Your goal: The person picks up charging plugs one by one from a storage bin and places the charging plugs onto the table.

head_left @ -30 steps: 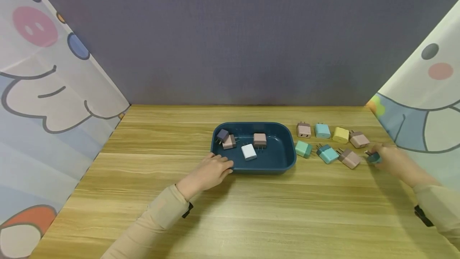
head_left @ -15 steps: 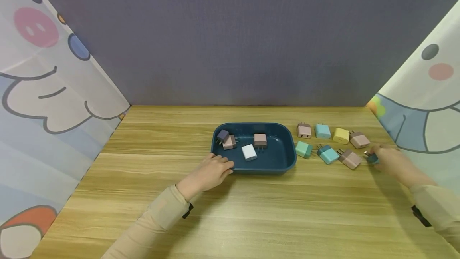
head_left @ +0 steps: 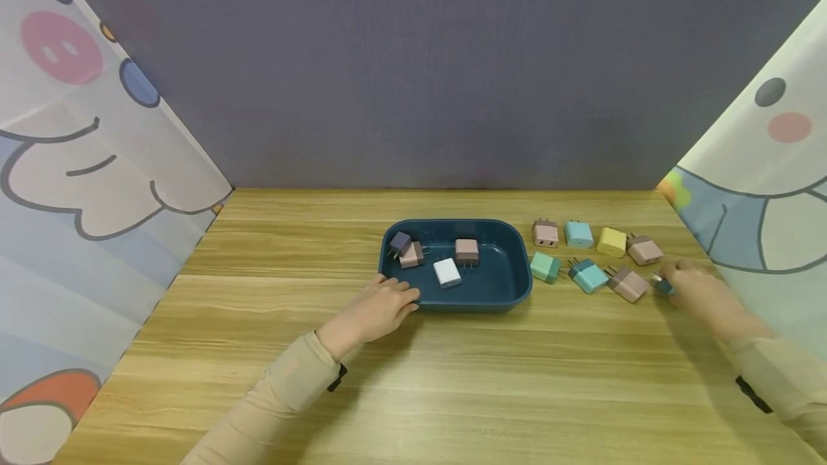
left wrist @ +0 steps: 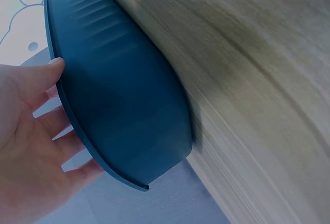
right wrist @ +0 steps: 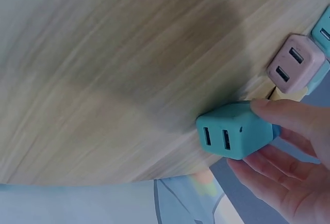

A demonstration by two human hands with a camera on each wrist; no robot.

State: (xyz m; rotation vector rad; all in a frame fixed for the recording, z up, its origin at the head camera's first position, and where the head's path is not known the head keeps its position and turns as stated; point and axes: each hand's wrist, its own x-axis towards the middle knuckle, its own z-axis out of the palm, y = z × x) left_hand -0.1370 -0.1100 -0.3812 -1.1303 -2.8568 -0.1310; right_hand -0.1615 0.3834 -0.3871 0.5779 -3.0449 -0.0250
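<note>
My left hand (head_left: 377, 309) grips the near left rim of a dark blue tray (head_left: 478, 305); in the left wrist view the thumb (left wrist: 51, 69) lies on the outer side and the fingers reach over the rim. Inside the tray lie a white USB charger (head_left: 447, 273), a dark purple one (head_left: 400, 243) and two pink ones. At the far right of the table my right hand (head_left: 704, 298) pinches a teal USB charger (right wrist: 234, 131) between thumb and fingers. Its two ports face the wrist camera, and the hand covers much of it in the head view.
Right of the tray, several chargers lie in two loose rows, among them a yellow one (head_left: 611, 242), a light blue one (head_left: 578, 235) and a pink-brown one (head_left: 627, 284) nearest my right hand. A grey partition (head_left: 439, 77) stands behind the table, with patterned cloths at both sides.
My right hand has shifted slightly to the left with the teal charger, toward the pink-brown one. The left hand and tray have stayed in place.
</note>
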